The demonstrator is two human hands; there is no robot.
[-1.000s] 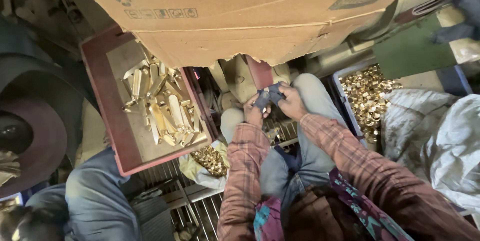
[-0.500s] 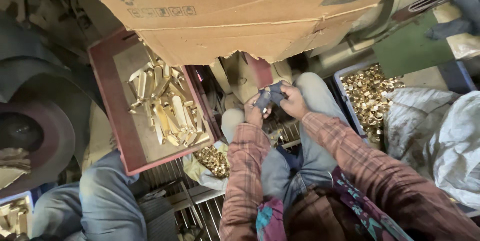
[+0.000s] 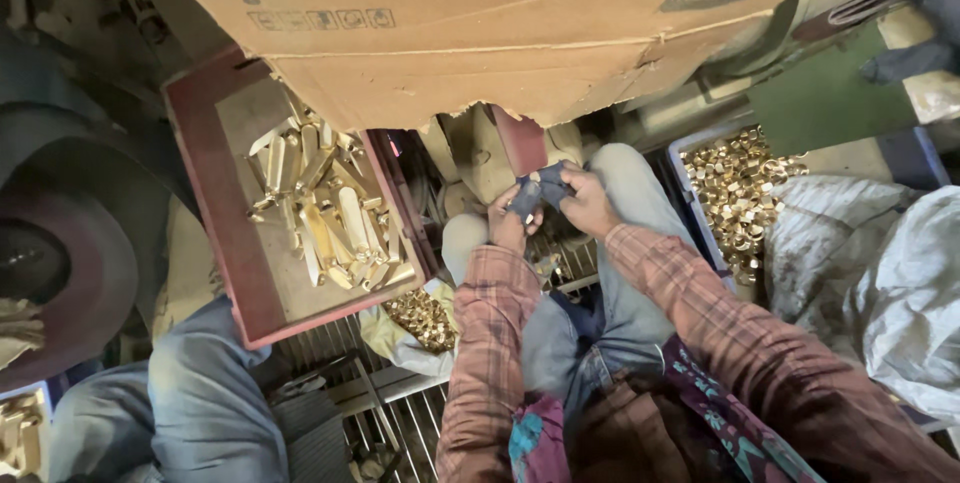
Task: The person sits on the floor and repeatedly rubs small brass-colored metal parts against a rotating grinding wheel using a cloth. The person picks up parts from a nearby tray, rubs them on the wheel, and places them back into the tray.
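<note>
My left hand [image 3: 510, 218] and my right hand [image 3: 588, 203] meet above my knees, both pinching a small dark blue cloth [image 3: 540, 186] between them. My sleeves are red plaid and my trousers grey-blue. Whether anything is wrapped in the cloth is hidden. Left of my hands a red metal tray [image 3: 215, 213] holds several long brass pieces [image 3: 330, 208].
A large cardboard sheet [image 3: 480, 23] hangs over the top. A blue crate of small brass rings [image 3: 735, 193] sits at the right beside grey-white sacks [image 3: 880, 273]. More brass bits [image 3: 420, 315] lie in a bag below the tray. Another person's knee [image 3: 205, 393] is at the lower left, over a metal grate [image 3: 400, 413].
The view has shifted slightly, so the red tray sits further right in frame. My hands stay together on the cloth, fingers working it a little.
</note>
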